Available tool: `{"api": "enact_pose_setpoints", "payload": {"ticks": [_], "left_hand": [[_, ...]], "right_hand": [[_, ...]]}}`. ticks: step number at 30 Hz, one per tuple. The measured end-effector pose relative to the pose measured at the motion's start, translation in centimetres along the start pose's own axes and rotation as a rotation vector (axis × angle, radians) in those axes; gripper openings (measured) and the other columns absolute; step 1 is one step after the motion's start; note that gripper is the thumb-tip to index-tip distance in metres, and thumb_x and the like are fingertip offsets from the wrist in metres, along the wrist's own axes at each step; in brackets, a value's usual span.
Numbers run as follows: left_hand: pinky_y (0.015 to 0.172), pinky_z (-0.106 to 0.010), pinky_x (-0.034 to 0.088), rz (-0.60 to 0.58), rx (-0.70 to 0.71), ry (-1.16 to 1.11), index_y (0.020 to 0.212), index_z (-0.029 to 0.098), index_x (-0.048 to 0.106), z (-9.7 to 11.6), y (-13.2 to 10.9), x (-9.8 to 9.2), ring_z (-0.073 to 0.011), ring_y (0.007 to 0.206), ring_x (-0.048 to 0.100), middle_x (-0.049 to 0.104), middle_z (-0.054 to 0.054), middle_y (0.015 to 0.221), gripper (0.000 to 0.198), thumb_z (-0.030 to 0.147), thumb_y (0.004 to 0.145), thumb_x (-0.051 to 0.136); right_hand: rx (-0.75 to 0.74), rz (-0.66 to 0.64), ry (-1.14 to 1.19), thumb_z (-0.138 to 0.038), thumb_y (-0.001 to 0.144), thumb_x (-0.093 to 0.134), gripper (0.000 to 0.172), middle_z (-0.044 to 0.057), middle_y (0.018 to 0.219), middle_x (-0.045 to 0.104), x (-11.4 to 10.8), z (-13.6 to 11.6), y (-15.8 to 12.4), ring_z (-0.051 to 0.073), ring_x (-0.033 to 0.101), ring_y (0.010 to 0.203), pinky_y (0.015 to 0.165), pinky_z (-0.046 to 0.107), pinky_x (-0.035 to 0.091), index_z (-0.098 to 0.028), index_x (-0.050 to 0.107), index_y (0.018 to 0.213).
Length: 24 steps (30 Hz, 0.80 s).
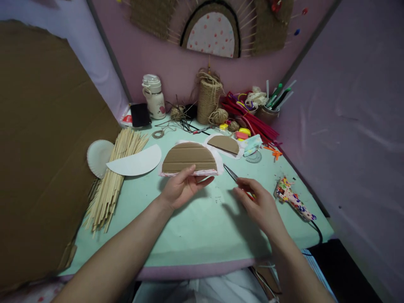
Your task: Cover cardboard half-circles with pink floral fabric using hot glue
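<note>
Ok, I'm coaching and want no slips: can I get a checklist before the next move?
1. Left hand grips the cardboard half-circle: ok.
2. Right hand holds the scissors: ok.
3. Scissors' tip clear of the fabric: cannot tell, very close.
4. Fabric folded over along the curve: not ok, it sticks out.
5. Glue gun away from both hands: ok.
6. Glue gun cool: cannot tell.

Pink back wall [181, 73], lilac right wall [344, 126], perhaps cloth-covered, brown cardboard [44, 143] at left, mint-green table [189, 237], dim light
</note>
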<state>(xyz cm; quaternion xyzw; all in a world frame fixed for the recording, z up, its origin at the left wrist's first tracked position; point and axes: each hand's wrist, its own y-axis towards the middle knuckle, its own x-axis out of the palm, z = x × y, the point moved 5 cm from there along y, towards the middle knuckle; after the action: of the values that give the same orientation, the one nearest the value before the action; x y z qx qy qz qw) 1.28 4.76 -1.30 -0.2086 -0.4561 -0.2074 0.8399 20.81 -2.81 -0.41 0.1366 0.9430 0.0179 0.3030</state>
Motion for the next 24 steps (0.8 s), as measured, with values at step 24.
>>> {"api": "enact_pose_setpoints", "payload": {"ticks": [24], "left_hand": [[0.072,-0.039,0.057,-0.005,-0.244,0.237,0.101,0.012,0.070,-1.0,-0.9,-0.6,-0.0270,0.080,0.071,0.076,-0.013,0.094,0.031,0.010,0.070,0.071]], "right_hand": [[0.260,-0.080,0.961,-0.075,0.080,0.045,0.061,0.009,0.092,0.073,5.5,-2.4,1.0,0.026,0.067,0.086,0.070,0.037,0.052,-0.021,0.068,0.096]]}}
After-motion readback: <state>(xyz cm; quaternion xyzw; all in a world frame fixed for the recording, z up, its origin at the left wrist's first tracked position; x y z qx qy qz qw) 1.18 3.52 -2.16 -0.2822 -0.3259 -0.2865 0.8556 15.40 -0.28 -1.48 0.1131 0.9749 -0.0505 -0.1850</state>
